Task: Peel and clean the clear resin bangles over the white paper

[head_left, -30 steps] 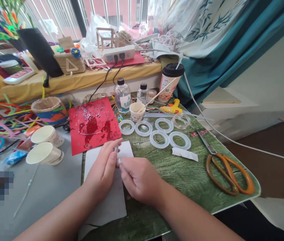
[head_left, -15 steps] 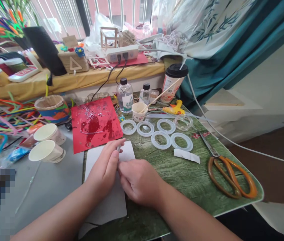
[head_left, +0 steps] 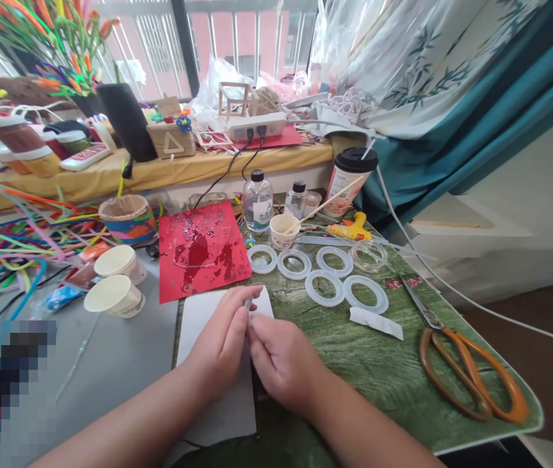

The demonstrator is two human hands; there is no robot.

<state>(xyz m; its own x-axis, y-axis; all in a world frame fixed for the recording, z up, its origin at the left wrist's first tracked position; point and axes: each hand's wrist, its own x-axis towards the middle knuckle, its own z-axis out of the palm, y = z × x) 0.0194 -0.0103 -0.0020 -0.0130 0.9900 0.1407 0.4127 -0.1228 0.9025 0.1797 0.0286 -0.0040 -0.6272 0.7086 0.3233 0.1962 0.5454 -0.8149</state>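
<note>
- left hand point(head_left: 220, 341): over a white sheet point(head_left: 201, 315); fingers straight and held together, thumb alongside; clamped on a small pale piece point(head_left: 247, 303), its upper end peeping out between thumb and fingers
- right hand point(head_left: 283, 361): just beside the left; fingers curled together, closed at the near end of that same piece (contact mostly hidden by the knuckles)
- small pale piece: between the two hands, above the far part of the white sheet; its full shape covered
- beyond the left hand: red sheet point(head_left: 172, 253) with glossy dark wet-looking patches; two pale cups point(head_left: 113, 296), both tilted, to its left
- beyond the right hand: five translucent rings point(head_left: 324, 302) lying flat; small paper cup point(head_left: 283, 237) upright behind them, a thin stick point(head_left: 328, 203) leaning out
- farther right, on the green tabletop point(head_left: 403, 377): curled white strip point(head_left: 377, 323); orange-handled scissors point(head_left: 433, 320), blades pointing away
</note>
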